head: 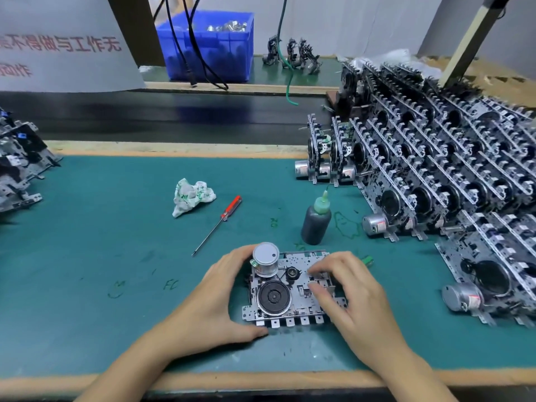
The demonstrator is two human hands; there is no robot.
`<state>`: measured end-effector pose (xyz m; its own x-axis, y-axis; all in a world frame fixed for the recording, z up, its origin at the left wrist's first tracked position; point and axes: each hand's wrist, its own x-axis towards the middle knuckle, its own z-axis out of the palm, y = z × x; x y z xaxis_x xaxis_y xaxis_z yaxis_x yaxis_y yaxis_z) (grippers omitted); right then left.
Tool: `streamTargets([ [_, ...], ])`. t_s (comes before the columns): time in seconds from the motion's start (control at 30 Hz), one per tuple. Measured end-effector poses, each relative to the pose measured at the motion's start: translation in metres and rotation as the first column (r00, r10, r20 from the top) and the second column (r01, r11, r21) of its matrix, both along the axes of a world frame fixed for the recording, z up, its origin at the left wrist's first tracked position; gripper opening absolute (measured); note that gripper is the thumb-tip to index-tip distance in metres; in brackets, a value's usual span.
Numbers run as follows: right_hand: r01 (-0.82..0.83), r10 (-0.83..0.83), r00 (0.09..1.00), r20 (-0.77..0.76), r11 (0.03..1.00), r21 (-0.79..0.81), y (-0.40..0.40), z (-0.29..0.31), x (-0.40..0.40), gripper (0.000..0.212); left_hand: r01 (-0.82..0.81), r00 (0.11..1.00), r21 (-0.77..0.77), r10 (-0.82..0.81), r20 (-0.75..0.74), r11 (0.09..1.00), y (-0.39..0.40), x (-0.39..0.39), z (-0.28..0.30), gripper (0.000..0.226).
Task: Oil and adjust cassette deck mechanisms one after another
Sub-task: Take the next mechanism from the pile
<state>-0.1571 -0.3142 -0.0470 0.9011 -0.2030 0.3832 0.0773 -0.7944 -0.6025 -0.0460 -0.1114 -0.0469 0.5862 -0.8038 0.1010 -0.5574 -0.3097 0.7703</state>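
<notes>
Teal matting point(87, 227) covered the bench where you worked, and the cassette deck mechanism point(290, 291) lay flat on it at the lower centre of the frame, between your two hands. Its long axis ran left to right across the picture. The row of metal tabs pointed toward you at the bottom edge, and the silver motor point(266, 259) stood at its upper left corner, with the black flywheel point(273, 297) just below that.

Your left hand point(216, 303) cupped the mechanism's left side, fingers curled behind the motor and thumb lying along the near left corner. Those fingertips were hidden behind the motor. Your right hand point(356, 297) rested over the right half, fingers bent, the fingertips pressing on the plate. It covered most of that side, so I could not tell whether it pinched any part there.

Above the mechanism stood a dark oil bottle point(316, 223) with a green nozzle, upright. A red-handled screwdriver point(219, 223) lay to its left, tip pointing to the lower left, near a crumpled cloth point(191, 195). A small green item by your right hand was too hidden to name.

Stacked mechanisms point(435, 169) filled the right side, cut off by the frame edge. More mechanisms point(20, 166) sat cropped at the left edge. A blue bin point(208, 47) stood at the upper centre, its contents hard to make out.
</notes>
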Motion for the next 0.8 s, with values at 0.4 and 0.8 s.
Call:
streamTargets([
  [0.4,0.008,-0.008,1.000,0.001,1.000,-0.026,0.000,-0.001,0.000,0.031,-0.071,0.977,0.043,0.060,0.206,0.997,-0.012,-0.005,0.000,0.089],
  [0.8,0.003,-0.003,1.000,0.019,0.999,0.036,-0.001,-0.001,0.000,0.032,-0.055,0.992,0.047,0.049,0.117,0.997,-0.009,-0.004,0.002,0.096],
])
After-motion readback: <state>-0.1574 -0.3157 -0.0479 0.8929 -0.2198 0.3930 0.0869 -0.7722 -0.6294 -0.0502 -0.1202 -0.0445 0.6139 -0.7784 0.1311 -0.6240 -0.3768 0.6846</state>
